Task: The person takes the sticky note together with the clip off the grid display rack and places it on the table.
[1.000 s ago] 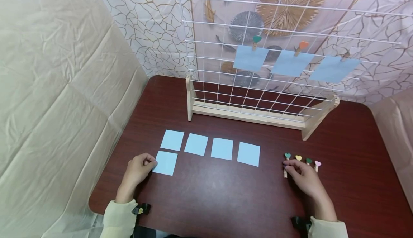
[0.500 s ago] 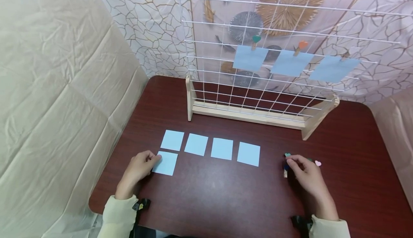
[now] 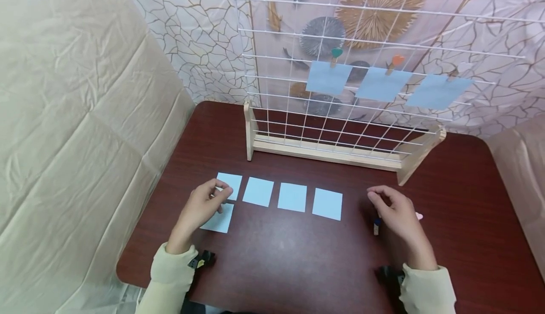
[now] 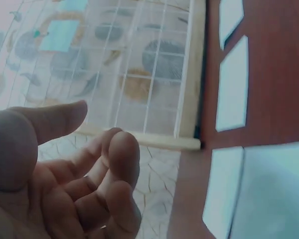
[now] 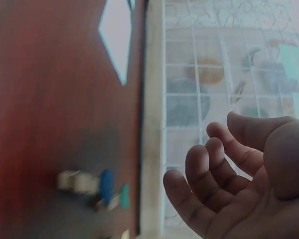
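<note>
My left hand (image 3: 201,210) hovers over the left-hand blue paper squares, partly covering the near square (image 3: 218,223) and the one behind it (image 3: 235,186). In the left wrist view its thumb and loosely bent fingers (image 4: 123,159) stand apart around nothing. My right hand (image 3: 399,212) is raised above the small wooden clothespins at the right, also holding nothing. From under it show a clothespin with a dark blue top (image 3: 376,226) and a pink heart (image 3: 419,216). A blue-topped clothespin (image 5: 105,186) and a green one (image 5: 124,195) appear blurred in the right wrist view.
More blue squares (image 3: 258,191) continue the row rightward on the dark red table (image 3: 281,262). Behind stands a white wire grid rack on a wooden base (image 3: 328,154). Three blue sheets (image 3: 329,78) hang on it from heart clothespins (image 3: 337,53).
My left hand has risen from beside the near square and moved right and farther over the squares. My right hand has lifted away from the clothespins, slightly forward.
</note>
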